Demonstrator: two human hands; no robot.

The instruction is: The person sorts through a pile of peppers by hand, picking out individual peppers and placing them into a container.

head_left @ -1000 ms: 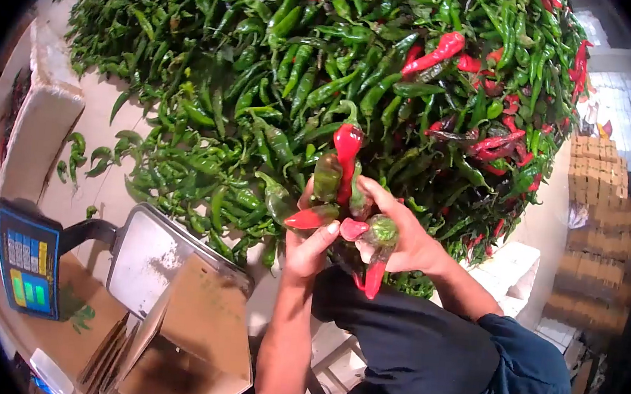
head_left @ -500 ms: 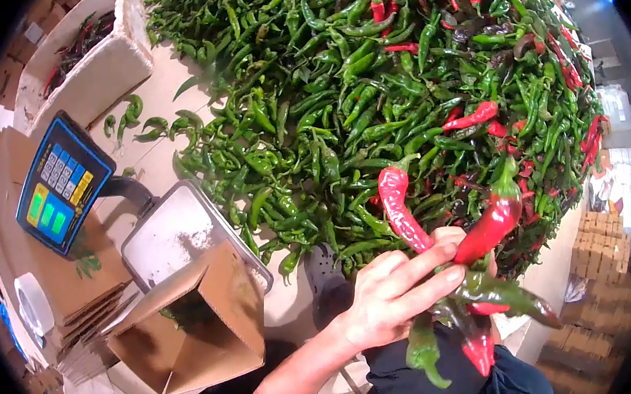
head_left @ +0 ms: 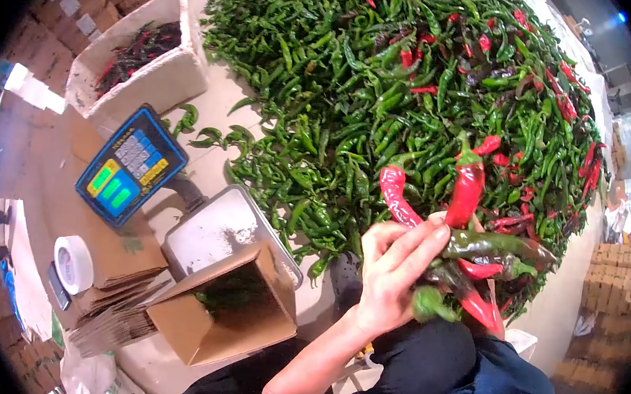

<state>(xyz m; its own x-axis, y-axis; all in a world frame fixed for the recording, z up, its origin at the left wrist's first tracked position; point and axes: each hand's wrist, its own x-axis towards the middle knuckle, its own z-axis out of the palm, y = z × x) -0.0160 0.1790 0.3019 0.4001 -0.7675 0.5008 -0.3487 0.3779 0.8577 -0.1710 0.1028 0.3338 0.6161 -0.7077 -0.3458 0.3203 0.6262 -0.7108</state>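
Observation:
My left hand [head_left: 399, 272] is closed around a bunch of chili peppers. A curved red chili [head_left: 397, 193] sticks up behind its fingers. Near its fingertips stands a thicker red chili [head_left: 467, 191] with a green stem. Dark green chilies [head_left: 495, 246] and a red-tipped one [head_left: 480, 309] point right and down from the bunch. My right sleeve [head_left: 515, 364] rises to the far side of the bunch. The peppers hide nearly all of my right hand, so its fingers cannot be made out. Beyond lies a big heap of green and red chilies [head_left: 353, 110].
An open cardboard box [head_left: 244, 326] with green chilies inside leans at the platform of a digital scale [head_left: 211, 233]. The scale's display [head_left: 132, 166] is lit. A white foam box [head_left: 148, 88] holds dark chilies. A tape roll [head_left: 73, 264] lies on flat cardboard [head_left: 111, 254].
My view has swung left, so the scale and boxes appear farther right. The thick red chili has shifted left and stands more upright. My left hand still grips the bunch.

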